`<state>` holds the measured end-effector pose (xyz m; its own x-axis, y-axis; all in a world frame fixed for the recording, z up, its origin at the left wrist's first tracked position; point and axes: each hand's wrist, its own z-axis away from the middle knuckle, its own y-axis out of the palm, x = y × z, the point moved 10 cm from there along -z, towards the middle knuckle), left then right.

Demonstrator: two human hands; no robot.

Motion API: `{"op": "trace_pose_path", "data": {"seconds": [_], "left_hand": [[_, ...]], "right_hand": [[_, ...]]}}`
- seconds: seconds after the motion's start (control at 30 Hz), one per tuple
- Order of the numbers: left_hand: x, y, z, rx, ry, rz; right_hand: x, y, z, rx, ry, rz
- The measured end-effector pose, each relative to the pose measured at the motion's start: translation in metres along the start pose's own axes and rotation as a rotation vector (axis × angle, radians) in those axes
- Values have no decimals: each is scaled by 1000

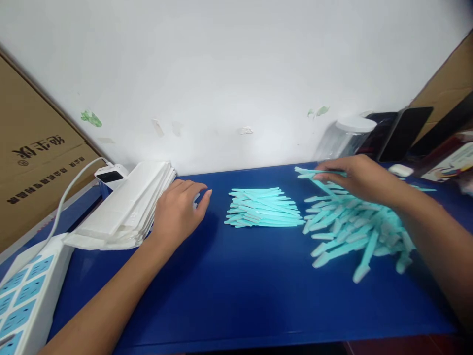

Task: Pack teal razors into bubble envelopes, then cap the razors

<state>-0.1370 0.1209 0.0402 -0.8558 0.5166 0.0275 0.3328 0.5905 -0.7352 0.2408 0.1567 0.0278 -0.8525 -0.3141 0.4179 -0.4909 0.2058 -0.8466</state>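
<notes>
My right hand [364, 178] is closed in a pinch on a few teal eyebrow razors [303, 172], over the back of a loose heap of the same razors [351, 224]. The heap's razors point in many directions and show pale, wide ends. To its left, a flatter bundle of teal razors [264, 209] lies roughly lined up side by side. My left hand [180, 209] hovers beside a stack of white bags [118, 207], thumb and fingers apart. A small pale bit shows behind its thumb; I cannot tell what it is.
Blue table [236, 296] against a white wall. At left are a power strip [33, 291], a white device with a cable [111, 175] and a cardboard box [40, 162]. A clear jar with white lid [349, 135] and a dark phone [406, 133] stand at back right.
</notes>
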Motion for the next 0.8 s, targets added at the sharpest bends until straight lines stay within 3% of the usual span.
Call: {"op": "trace_pose_path", "data": {"seconds": [0.1, 0.27, 0.4, 0.63, 0.8], "left_hand": [[-15, -1, 2, -53, 51, 152], [-39, 4, 9, -56, 100, 324], [-56, -5, 10, -76, 184, 439], [-89, -20, 13, -74, 316, 625], [-91, -20, 14, -48, 289, 634]], "right_hand": [[30, 15, 5, 104, -48, -83], [63, 29, 14, 126, -148, -188], [88, 35, 22, 95, -297, -213], [158, 44, 58, 18, -535, -330], [163, 47, 65, 43, -527, -333]]}}
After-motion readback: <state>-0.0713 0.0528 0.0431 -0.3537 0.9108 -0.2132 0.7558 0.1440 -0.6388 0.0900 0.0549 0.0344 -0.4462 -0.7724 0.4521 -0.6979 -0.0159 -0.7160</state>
